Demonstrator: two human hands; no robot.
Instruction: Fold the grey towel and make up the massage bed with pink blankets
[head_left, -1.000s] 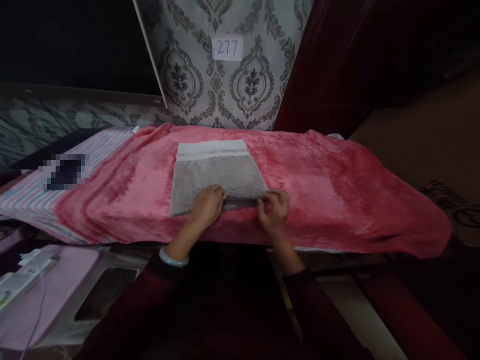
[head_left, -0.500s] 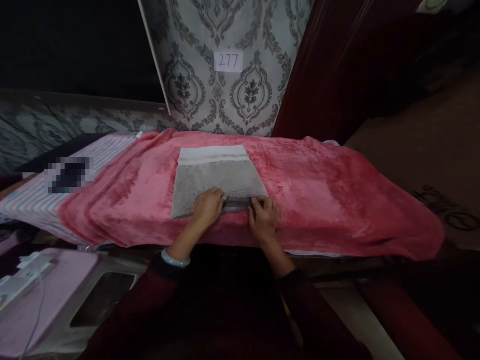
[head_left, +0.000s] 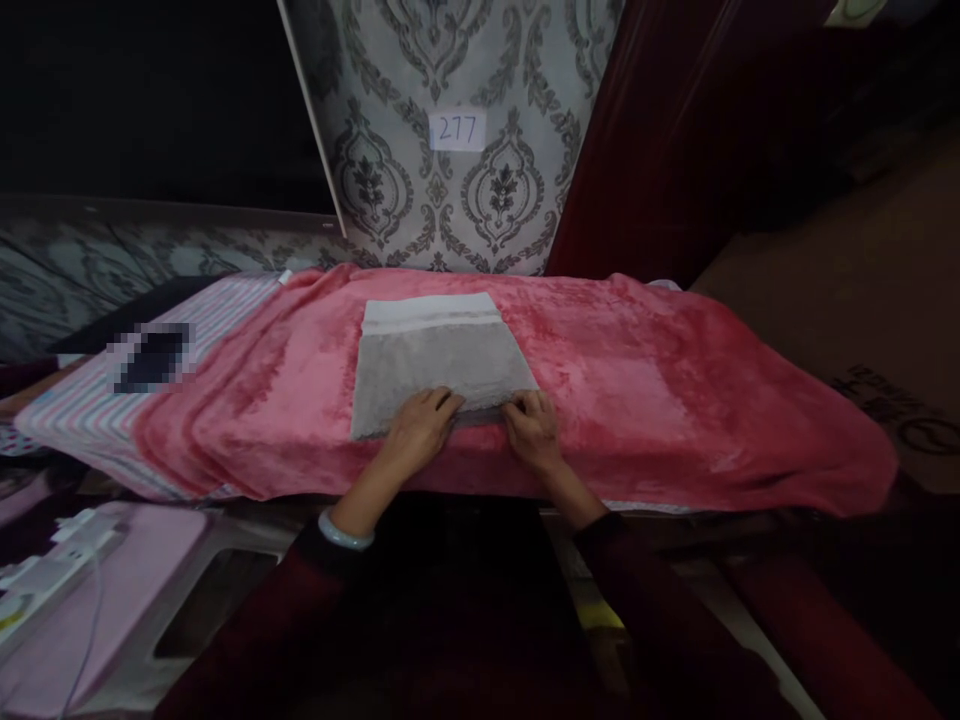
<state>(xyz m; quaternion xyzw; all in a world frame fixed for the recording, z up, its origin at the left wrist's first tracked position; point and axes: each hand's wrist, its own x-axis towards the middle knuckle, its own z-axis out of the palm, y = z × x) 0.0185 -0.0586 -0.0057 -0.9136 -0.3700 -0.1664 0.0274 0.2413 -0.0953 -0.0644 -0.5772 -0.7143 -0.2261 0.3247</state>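
Observation:
A grey towel (head_left: pixel 442 360) with a pale band along its far side lies flat on a pink plush blanket (head_left: pixel 622 400). At the towel's near edge, left of its middle, my left hand (head_left: pixel 421 425) has its fingers closed on the cloth. My right hand (head_left: pixel 534 425) pinches the same edge close to the near right corner. Between the two hands the edge is slightly ruffled. The fingertips of both hands are partly hidden by the cloth and knuckles.
Striped cloth (head_left: pixel 82 410) shows at the left end, with a blurred-out dark object (head_left: pixel 154 358) on it. Behind stand a patterned wall (head_left: pixel 442 220) and a dark screen (head_left: pixel 150 100). A white power strip (head_left: pixel 60 560) lies on a pink surface (head_left: pixel 142 570) at lower left.
The towel's near edge, folded up half a second ago with a darker layer showing under it, now lies lower and nearly covers that layer. Both hands stay on the edge.

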